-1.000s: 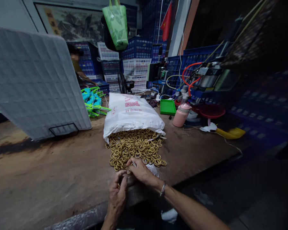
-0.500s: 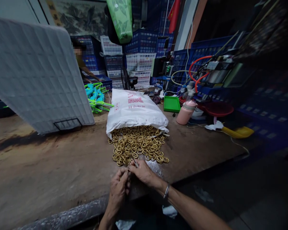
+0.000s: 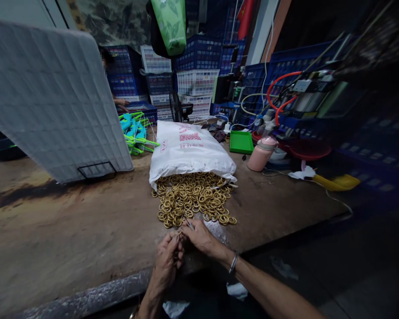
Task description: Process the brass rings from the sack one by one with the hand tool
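Note:
Just in front of a heap of brass-coloured rings (image 3: 193,199), both hands work close together at the table's near edge. My left hand (image 3: 166,259) is closed, its thumb and fingers pinching what looks like one small brass ring, mostly hidden by the fingertips. My right hand (image 3: 202,239), with a bracelet on the wrist, is closed around a thin metal tool (image 3: 190,225) whose grey end shows above the fingers; its exact kind is unclear. The rings spill from the open mouth of a white woven sack (image 3: 193,150) with red print, lying on its side.
A tall white quilted panel (image 3: 53,102) stands at left, partly hiding a person. Green-and-blue plastic pieces (image 3: 134,130) lie beside the sack. To its right are a green tray (image 3: 241,141), a pink bottle (image 3: 262,154) and a yellow scoop (image 3: 339,182). Stacked crates (image 3: 199,53) fill the back.
The view has shifted slightly, so everything sits a little differently in frame. My hands keep nearly the same pose over the table edge. The person behind the panel has drawn an arm back.

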The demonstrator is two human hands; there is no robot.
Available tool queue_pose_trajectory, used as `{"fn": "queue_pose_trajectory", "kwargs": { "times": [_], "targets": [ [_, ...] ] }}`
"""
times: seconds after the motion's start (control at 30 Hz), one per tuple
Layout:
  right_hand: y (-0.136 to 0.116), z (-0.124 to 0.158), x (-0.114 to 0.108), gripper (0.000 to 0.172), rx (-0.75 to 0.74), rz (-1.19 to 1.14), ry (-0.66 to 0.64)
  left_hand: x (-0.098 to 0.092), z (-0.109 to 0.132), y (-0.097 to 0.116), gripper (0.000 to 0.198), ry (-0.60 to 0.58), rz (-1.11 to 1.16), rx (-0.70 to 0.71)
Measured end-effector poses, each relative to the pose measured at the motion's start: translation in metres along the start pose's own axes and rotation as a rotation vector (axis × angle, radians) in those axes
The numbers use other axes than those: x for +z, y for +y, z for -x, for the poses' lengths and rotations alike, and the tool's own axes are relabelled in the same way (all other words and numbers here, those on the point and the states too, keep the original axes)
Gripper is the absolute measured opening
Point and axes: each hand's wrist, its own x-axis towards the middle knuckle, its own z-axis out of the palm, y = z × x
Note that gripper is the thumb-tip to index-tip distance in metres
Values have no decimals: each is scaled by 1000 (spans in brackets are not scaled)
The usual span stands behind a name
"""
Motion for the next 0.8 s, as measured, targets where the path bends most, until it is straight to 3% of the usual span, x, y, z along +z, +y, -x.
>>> {"fn": "queue_pose_trajectory", "kwargs": {
  "times": [0.3,0.47,0.57,0.8],
  "targets": [
    [1,-1,-1,22,-52,6,-25,-4,1,-2,24,-41,9,9],
    [11,2,-1,13,-181,468,43,-5,-2,-5,26,25,-23,50],
    [13,8,0,19,-238,714,-28,-7,-5,-8,27,52,-65,96],
    [9,11,1,26,-211,880,-90,-5,-4,-7,34,129,-221,117]
  ]
}}
